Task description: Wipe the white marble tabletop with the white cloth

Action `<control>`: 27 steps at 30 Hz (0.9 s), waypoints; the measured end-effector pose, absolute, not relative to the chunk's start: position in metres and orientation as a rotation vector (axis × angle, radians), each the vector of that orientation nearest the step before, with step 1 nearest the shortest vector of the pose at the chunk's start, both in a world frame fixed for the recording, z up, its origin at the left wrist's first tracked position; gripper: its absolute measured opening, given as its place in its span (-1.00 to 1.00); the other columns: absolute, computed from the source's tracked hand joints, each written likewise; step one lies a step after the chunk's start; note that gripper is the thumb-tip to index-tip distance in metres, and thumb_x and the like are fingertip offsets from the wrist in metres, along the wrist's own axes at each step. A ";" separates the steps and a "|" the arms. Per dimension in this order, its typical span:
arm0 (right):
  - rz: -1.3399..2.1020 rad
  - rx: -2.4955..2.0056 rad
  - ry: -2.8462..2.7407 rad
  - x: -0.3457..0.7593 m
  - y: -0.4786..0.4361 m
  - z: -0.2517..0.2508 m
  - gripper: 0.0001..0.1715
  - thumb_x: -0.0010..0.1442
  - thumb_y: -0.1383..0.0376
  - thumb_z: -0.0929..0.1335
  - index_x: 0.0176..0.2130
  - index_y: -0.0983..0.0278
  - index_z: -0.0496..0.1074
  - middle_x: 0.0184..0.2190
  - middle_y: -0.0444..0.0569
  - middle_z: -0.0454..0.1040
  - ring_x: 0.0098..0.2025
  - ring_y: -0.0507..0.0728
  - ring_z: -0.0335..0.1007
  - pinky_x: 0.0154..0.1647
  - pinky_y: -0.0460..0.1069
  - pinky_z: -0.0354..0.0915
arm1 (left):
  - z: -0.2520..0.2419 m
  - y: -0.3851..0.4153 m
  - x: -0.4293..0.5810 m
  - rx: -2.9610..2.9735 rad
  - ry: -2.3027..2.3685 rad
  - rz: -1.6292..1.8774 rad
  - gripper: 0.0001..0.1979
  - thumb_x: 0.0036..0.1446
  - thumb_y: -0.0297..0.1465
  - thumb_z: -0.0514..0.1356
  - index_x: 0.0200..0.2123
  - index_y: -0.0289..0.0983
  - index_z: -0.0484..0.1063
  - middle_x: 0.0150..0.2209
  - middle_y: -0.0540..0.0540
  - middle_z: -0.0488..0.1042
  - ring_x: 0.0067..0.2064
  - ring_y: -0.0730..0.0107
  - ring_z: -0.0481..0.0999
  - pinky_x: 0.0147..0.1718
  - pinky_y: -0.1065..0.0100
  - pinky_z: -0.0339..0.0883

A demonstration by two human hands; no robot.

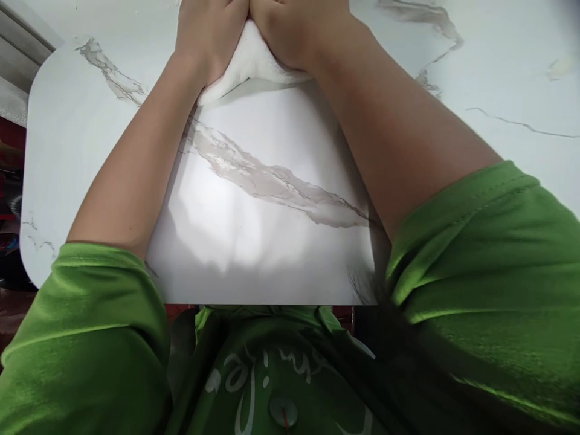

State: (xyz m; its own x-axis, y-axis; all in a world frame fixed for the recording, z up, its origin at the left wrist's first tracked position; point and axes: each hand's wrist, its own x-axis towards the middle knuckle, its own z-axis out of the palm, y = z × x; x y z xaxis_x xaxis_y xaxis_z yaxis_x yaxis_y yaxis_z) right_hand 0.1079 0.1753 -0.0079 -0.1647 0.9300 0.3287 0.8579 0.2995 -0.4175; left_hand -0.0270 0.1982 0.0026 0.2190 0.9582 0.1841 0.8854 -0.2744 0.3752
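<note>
A white, soft-looking cloth (251, 57) lies bunched on the marble-patterned table (272, 248) at the top middle of the head view. My left hand (211, 36) presses on its left side and my right hand (296, 30) on its right side. Between the hands the cloth rises in a fold, and its near edge spreads toward me. Both hands are close together, with the thumb sides nearly touching. The top edge of the picture cuts off most of the fingers, but both hands appear closed on the cloth.
The white table has grey-brown veins, a rounded corner (34, 266) at the left and a straight near edge just in front of my body. A pale smudge (559, 67) shows at the far right. Dark and red items stand beyond the left edge. Green sleeves (489, 241) cover my upper arms.
</note>
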 end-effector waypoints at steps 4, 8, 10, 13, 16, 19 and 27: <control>0.137 -1.543 -2.132 0.102 0.176 -0.006 -0.37 0.35 0.29 0.16 0.32 0.40 0.30 0.35 0.04 0.29 0.39 0.28 0.10 0.42 0.13 -0.05 | 0.007 0.191 -0.029 2.308 1.871 0.377 -0.63 0.43 -0.48 -0.10 0.23 -0.10 0.18 0.39 0.12 0.16 0.37 0.35 0.05 0.43 0.26 -0.12; 0.085 -1.605 -2.195 0.092 0.177 -0.009 -0.43 0.37 0.34 0.15 0.29 0.39 0.33 0.28 0.09 0.35 0.33 0.25 0.18 0.39 0.12 -0.01 | 0.004 0.183 -0.038 2.354 1.840 0.417 -0.62 0.46 -0.48 -0.08 0.29 -0.23 0.16 0.37 0.01 0.20 0.37 0.38 0.10 0.41 0.26 -0.06; 0.091 -1.595 -2.210 0.088 0.177 -0.011 -0.43 0.37 0.34 0.14 0.29 0.36 0.33 0.28 0.06 0.35 0.34 0.23 0.17 0.40 0.11 -0.03 | 0.001 0.180 -0.042 2.339 1.834 0.447 -0.63 0.48 -0.48 -0.06 0.28 -0.20 0.18 0.37 0.04 0.22 0.37 0.41 0.10 0.42 0.28 -0.07; 0.103 -1.566 -2.208 0.083 0.176 -0.016 -0.43 0.36 0.35 0.13 0.27 0.33 0.34 0.27 0.03 0.37 0.33 0.20 0.17 0.40 0.12 -0.05 | -0.003 0.177 -0.049 2.317 1.843 0.444 -0.62 0.46 -0.50 -0.05 0.28 -0.19 0.19 0.37 0.03 0.22 0.38 0.40 0.11 0.44 0.21 -0.07; 0.113 -1.547 -2.211 0.078 0.175 -0.025 -0.40 0.32 0.31 0.13 0.26 0.29 0.34 0.28 0.02 0.37 0.31 0.19 0.18 0.39 0.15 -0.04 | -0.009 0.173 -0.058 2.322 1.817 0.466 -0.59 0.43 -0.52 -0.03 0.28 -0.25 0.22 0.37 -0.06 0.23 0.40 0.30 0.13 0.44 0.07 -0.06; 0.137 -1.497 -2.242 0.076 0.169 -0.035 -0.36 0.29 0.21 0.10 0.27 0.26 0.33 0.29 0.05 0.36 0.31 0.23 0.17 0.37 0.22 -0.02 | -0.015 0.162 -0.064 2.330 1.818 0.457 -0.57 0.42 -0.48 -0.02 0.30 -0.25 0.24 0.38 -0.11 0.23 0.41 0.23 0.14 0.44 0.06 -0.05; 0.130 -1.332 -2.343 0.080 0.122 -0.046 -0.34 0.36 0.16 0.04 0.31 0.26 0.28 0.29 0.16 0.33 0.34 0.34 0.17 0.36 0.31 -0.01 | -0.039 0.122 -0.081 2.334 1.754 0.551 -0.57 0.40 -0.28 0.02 0.28 -0.09 0.28 0.38 -0.08 0.26 0.44 0.12 0.12 0.44 -0.04 -0.08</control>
